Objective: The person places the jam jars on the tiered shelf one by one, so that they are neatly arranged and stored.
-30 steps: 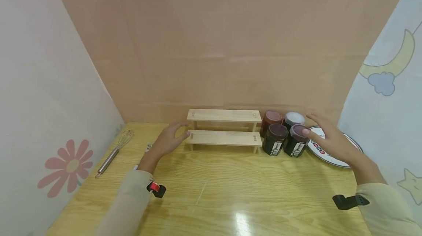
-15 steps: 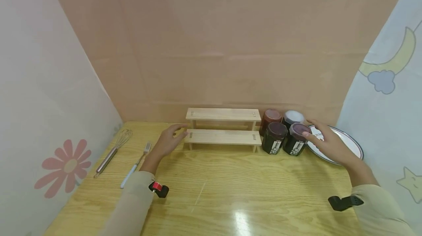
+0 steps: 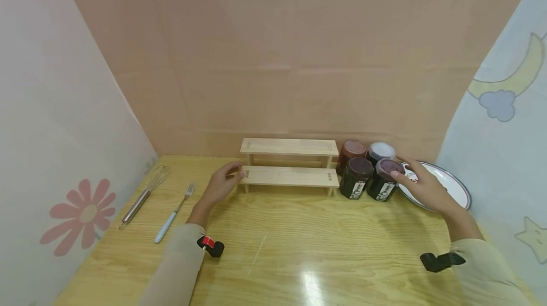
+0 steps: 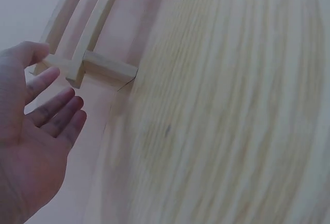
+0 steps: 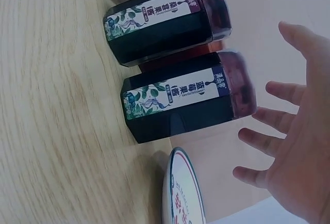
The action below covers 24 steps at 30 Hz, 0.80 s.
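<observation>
A: Nearest to the right hand (image 3: 420, 185)?

B: The near-right jar (image 3: 381, 186), 1 of 4 in the cluster. Just left of the palm, with thumb seen across the edge of the purple lid (image 3: 388, 165) in the head view.

A: Long axis?

B: Vertical, standing upright on the table (image 3: 299, 235). By judgement, best taken round the sides near the lid, from the right.

A: And that grip?

B: Spread wide in the right wrist view, thumb well away from the 4 fingers, holding nothing. Cannot tell whether touching the lid.

A: Left hand (image 3: 221, 183) any nearer?

B: No, well apart from the jars. Just beside the left end of the lower wooden shelf (image 3: 290, 176), fingers loosely bent, nothing held. Cannot tell about contact.

A: Shelf direction?

B: Long axis running left to right, from the left hand towards the jars.

A: Neighbours tight?

B: Very. Near-left jar (image 3: 355, 181) just beside on the left, white-topped jar (image 3: 381, 151) behind. Plate (image 3: 448, 182) to the right, partly hidden by the right hand. Likely trouble: knocking the jar behind with the far fingers.
</observation>
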### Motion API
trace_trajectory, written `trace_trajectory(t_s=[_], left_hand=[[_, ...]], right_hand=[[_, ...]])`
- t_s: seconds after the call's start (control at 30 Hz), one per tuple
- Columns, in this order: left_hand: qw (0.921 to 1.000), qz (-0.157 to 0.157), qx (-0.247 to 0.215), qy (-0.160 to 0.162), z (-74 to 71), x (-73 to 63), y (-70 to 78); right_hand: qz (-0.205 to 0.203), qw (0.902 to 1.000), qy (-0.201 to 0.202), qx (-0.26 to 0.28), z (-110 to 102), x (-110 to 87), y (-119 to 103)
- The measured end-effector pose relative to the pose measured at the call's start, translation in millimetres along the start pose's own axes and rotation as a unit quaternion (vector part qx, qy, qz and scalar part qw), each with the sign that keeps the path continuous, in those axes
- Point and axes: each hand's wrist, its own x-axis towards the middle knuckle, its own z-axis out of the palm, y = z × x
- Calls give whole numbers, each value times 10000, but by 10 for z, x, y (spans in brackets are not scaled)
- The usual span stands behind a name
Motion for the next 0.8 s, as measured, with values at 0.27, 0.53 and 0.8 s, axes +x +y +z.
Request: trace_trajectory(t_s=[0.27, 0.53, 0.8], left_hand=[[9986, -153, -454, 242, 52, 20, -115], [9946, -194, -937, 406, 131, -25, -179], [9880, -215, -1434, 530, 201, 0, -300]], right_hand=[[63, 10000, 25, -49, 63, 37, -11], [195, 9997, 11, 128, 115, 60, 77], [415, 9987, 54, 298, 156, 57, 206]])
